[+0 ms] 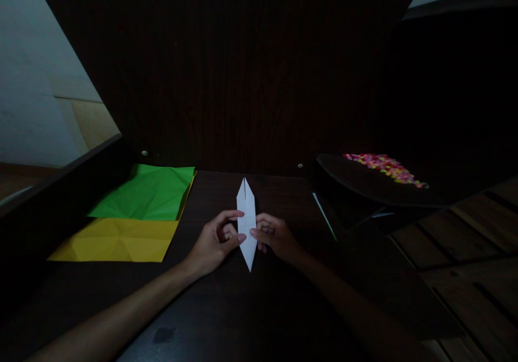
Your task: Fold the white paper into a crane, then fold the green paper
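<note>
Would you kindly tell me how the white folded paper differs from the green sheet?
The white folded paper is a narrow pointed shape; the green sheet is broad and only creased. The white folded paper is held between the left hand and right hand; the green sheet lies untouched, overlapping a yellow sheet. Both are on the dark table.

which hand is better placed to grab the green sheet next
Left. The left hand sits on the side of the white folded paper nearer the green sheet; the right hand would have to cross over.
</note>
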`<state>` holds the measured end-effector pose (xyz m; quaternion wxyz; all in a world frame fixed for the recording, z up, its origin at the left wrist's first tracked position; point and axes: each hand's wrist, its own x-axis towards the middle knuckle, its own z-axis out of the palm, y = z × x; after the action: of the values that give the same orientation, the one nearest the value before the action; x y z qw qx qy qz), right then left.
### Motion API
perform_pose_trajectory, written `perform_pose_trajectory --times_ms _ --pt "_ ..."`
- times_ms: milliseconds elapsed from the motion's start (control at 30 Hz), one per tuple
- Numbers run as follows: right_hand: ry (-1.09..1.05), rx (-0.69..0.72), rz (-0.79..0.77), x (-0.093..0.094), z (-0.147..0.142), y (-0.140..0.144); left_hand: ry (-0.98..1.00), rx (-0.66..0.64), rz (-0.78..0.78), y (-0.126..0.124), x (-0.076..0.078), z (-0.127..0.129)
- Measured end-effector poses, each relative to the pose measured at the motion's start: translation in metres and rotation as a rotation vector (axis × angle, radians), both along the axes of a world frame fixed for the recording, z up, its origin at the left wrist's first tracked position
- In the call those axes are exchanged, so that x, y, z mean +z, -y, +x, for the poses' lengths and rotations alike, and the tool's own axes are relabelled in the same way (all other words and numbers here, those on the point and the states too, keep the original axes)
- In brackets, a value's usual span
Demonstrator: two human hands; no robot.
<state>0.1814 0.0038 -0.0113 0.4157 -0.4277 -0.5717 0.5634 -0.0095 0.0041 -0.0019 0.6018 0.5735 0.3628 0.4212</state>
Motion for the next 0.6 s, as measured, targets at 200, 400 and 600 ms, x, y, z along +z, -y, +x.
perform_pose_trajectory --times_ms 200,400,600 --pt "0.0 -0.021 -0.005 0.001 -0.0003 0.0003 0.004 -0.038 0.0 0.0007 -0.0001 0.0002" --pt "-0.029 -0.037 -0.029 0.0023 -0.0008 0.0006 -0.033 -0.035 0.037 0.0022 0.0002 0.0002" --pt "-0.085 -0.106 -0.082 0.0007 -0.0035 -0.0034 -0.022 -0.071 0.021 0.0034 0.0008 -0.0001"
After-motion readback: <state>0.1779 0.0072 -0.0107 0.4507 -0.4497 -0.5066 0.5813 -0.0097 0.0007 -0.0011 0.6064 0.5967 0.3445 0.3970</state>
